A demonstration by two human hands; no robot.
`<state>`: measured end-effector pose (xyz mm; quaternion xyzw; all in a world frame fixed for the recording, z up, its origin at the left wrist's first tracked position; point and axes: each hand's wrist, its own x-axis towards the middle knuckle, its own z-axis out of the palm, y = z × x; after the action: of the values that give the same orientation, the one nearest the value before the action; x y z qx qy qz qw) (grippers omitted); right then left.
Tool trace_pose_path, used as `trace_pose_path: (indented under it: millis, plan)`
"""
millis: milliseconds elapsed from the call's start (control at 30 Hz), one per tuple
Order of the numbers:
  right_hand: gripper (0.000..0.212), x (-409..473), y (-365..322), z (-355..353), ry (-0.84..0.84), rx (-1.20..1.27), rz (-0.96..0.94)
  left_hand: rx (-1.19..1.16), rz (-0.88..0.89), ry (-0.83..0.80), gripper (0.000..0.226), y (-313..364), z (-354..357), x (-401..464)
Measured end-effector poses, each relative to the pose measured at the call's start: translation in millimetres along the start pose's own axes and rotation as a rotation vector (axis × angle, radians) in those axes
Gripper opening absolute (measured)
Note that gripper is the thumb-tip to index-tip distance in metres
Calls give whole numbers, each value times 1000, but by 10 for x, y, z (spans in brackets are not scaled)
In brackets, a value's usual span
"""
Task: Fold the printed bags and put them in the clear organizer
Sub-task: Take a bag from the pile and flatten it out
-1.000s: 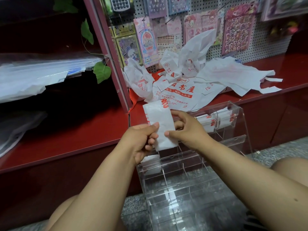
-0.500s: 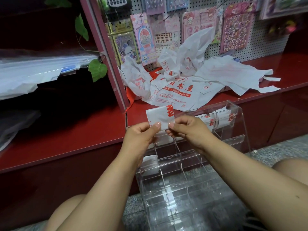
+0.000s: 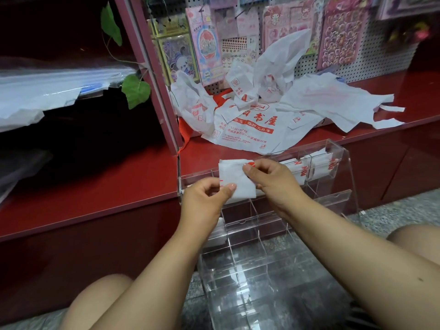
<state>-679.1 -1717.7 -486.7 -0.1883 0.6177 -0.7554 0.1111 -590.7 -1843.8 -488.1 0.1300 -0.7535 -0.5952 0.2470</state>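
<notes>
The left hand (image 3: 206, 198) pinched the lower left corner of the small folded white plastic bag with red print (image 3: 234, 181), thumb curled on top. That bag was held just over the top left compartment of the tiered clear acrylic organizer (image 3: 338, 177). The right hand (image 3: 271, 181) pinched the bag's right edge, thumb on its upper corner. Folded white bags (image 3: 307, 166) sat in the organizer's top right compartments. Behind the organizer, crumpled white printed bags (image 3: 262, 115) lay heaped on the red shelf (image 3: 107, 186).
</notes>
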Motion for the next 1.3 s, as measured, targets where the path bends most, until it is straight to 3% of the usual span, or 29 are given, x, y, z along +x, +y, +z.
trace_pose_path:
  millis: [100, 233, 333, 467, 700, 1033, 1300]
  plan:
    - [22, 22, 17, -31, 5, -165, -43, -92, -71, 4, 36, 26, 15, 117]
    - [12, 68, 62, -81, -82, -328, -63, 48, -23, -41, 11, -17, 13, 252]
    - [8, 119, 121, -162, -89, -581, -156, 201, 54, -26, 20, -138, 25, 292]
    - [12, 177, 197, -245, -129, -877, -298, 448, 130, -47, 9, -333, 15, 324]
    - [8, 242, 562, -280, -135, -902, -173, 589, 53, -16, 5, -644, 43, 329]
    - [16, 246, 849, -326, -304, -1104, 77, 848, -216, -309, 17, -847, 96, 333]
    - [17, 227, 708, -291, -230, -1068, -35, 689, -76, -264, 42, -697, 60, 325]
